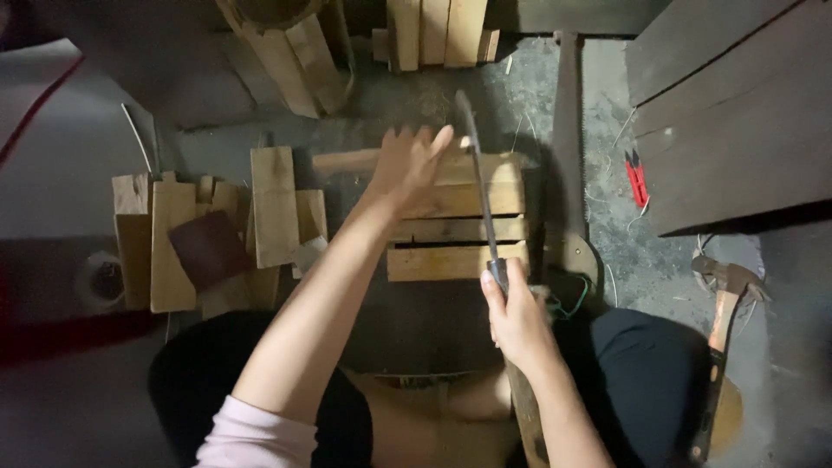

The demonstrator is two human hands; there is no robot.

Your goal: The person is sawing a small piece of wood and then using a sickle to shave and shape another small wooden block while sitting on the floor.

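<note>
Right hand [517,319] fist-clamped on handle of a long machete-like blade [476,182], blade running up and away over the wooden slat block [457,225], tip near the left fingertips. Left hand [410,165] fingers spread, palm down on a round wooden stick [342,160] lying across top edge of the block; thumb close beside blade. Block sits on the floor between the knees, four slats visible. Left of it: loose pile of wood planks [173,243] with a dark sandpaper sheet [208,249] on top. Right: handsaw [568,156] flat on concrete, red snips [637,179], hammer [724,321] near dark board [728,104].
</note>
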